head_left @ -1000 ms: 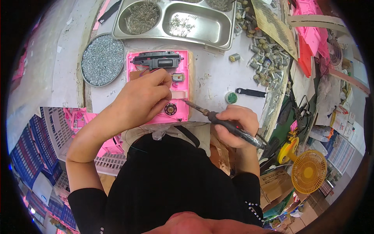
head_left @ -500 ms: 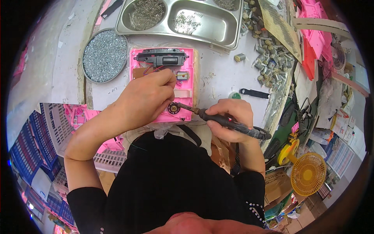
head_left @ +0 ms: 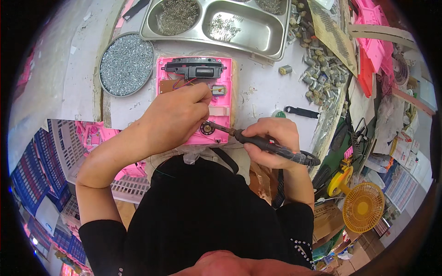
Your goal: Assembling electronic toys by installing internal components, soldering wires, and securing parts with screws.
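Note:
A pink plastic housing [head_left: 225, 123] lies in front of me, its inside facing up. It carries a black mechanism [head_left: 195, 71] at the far end, a brown circuit board [head_left: 168, 86] with thin wires, and a small motor [head_left: 218, 90]. My right hand [head_left: 282, 133] grips a soldering iron [head_left: 279, 149] by its black handle. The iron's tip touches, or nearly touches, a round black speaker-like part [head_left: 207, 129] at the near end. Over the housing's left side, my left hand [head_left: 177, 114] has its fingers pinched close to that part; what they hold is hidden.
Left of the housing stands a round dish of screws [head_left: 126, 64]. A metal tray [head_left: 248, 34] of springs sits beyond. Several small motors [head_left: 324, 76] are heaped at the right, near a black strap-like piece [head_left: 301, 112] and a green round item [head_left: 279, 113]. A yellow fan [head_left: 363, 207] is lower right.
The view has shifted slightly, so the table's things appear a little further right. Both hands keep nearly the same pose, and the iron's tip stays at the round part.

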